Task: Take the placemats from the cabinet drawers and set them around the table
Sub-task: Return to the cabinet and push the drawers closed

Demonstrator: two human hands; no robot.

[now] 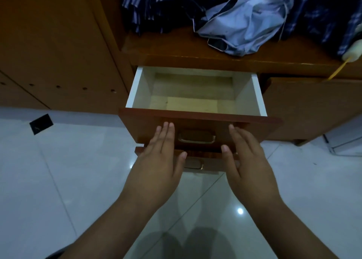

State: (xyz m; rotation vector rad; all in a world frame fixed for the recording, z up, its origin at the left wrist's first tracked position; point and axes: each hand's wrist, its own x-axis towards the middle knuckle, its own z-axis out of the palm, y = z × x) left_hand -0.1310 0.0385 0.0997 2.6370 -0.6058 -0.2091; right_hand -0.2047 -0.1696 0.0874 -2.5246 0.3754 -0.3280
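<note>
Two hands reach toward the cabinet (pixel 58 52), one on each side of the upper handle. The left hand (pixel 162 156) has its fingers straight and pressed together, the thumb apart, and it grips nothing. The right hand (pixel 248 156) is held the same way, flat and empty. The fingertips of both lie over the front panel of the upper drawer (pixel 195 120), but I cannot tell whether they touch the wood.

Two drawers show, one above the other. The upper drawer is pulled well out, and its inside shows white walls and a pale wooden bottom. A lighter rectangular patch lies near the front of that bottom; I cannot tell whether it is a thing or only light. No placemat can be made out. The lower drawer (pixel 207 157) juts out only a little and is partly covered by the hands.

Two brass handles show, one per drawer: the upper handle (pixel 196 137) between the hands and the lower handle (pixel 194 164) just beneath.

On the one shelf (pixel 166 48) above the drawers lie crumpled clothes: a pale blue garment (pixel 244 23) between a dark striped garment (pixel 152 3) and a dark checked garment (pixel 323 13). One cream object with a yellow stick (pixel 352 52) sits at the right edge. One small black piece (pixel 41 123) lies on the glossy white tile floor (pixel 78 180), left of the drawers.
</note>
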